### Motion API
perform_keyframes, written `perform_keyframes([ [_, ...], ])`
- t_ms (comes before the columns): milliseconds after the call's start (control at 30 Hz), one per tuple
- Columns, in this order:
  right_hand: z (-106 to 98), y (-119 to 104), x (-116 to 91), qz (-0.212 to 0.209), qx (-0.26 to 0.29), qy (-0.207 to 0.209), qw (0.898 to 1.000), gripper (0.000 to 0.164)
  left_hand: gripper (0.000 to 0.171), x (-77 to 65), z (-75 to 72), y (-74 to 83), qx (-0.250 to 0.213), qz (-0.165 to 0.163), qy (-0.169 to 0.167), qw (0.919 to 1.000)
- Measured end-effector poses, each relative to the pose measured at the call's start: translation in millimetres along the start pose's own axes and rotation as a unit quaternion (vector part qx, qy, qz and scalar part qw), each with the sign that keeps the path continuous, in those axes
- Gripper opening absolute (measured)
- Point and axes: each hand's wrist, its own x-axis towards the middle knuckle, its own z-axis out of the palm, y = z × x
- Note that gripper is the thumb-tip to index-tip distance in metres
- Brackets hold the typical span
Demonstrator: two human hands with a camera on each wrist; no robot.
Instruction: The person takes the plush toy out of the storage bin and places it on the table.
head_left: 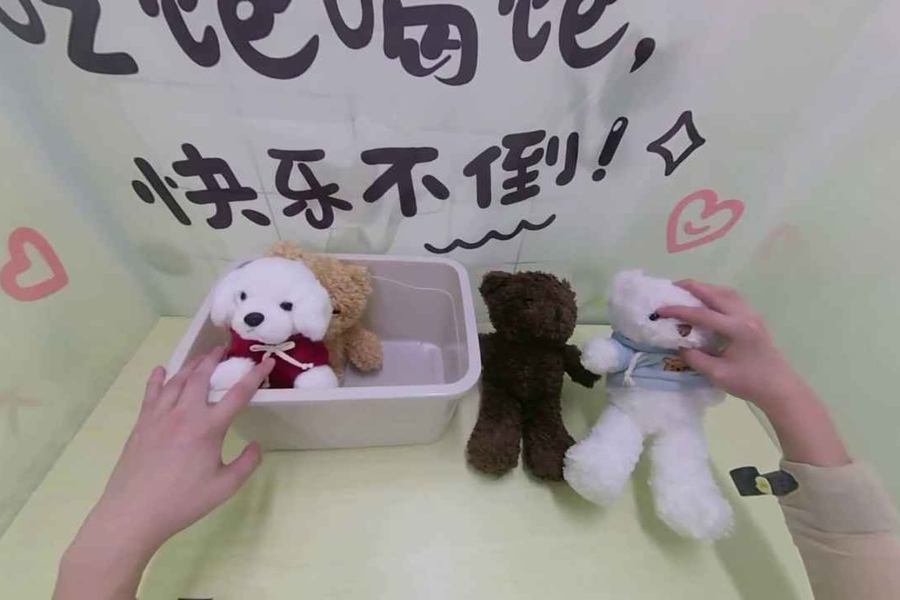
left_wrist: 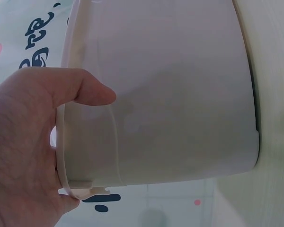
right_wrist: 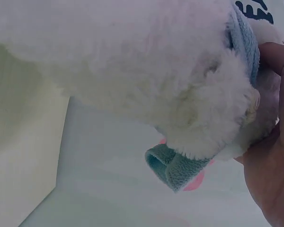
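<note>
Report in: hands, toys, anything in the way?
Left hand gripping bin by its rim. Right hand holding white bear by head, outside bin. Brown bear between bin and white bear, possibly in the way.

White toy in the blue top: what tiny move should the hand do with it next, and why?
I'd probably have the right hand lift the white toy gently toward the bin: that hand holds it near the head, the white dog and tan bear sit inside, there seems to be room beside them, and the left hand grips the bin.
</note>
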Motion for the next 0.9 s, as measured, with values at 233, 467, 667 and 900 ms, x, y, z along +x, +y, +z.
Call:
perform_keyframes([
  [233, 8, 5, 7, 0.051, -0.013, -0.041, 0.998, 0.049, 0.081, 0.5, -0.4, 0.3, 0.0, -0.006, -0.007, 1.0],
  [467, 21, 6, 8, 0.082, -0.009, -0.066, 0.994, 0.054, 0.081, 0.7, -0.5, 0.2, 0.001, -0.004, -0.006, 1.0],
  [667, 31, 10, 0, 0.127, -0.014, -0.079, 0.989, 0.055, 0.081, 0.6, -0.3, 0.3, 0.002, -0.002, -0.004, 1.0],
  [900, 42, 19, -12, 0.13, -0.014, -0.073, 0.989, 0.055, 0.081, 0.2, 0.1, 0.2, 0.004, 0.0, -0.003, 1.0],
])
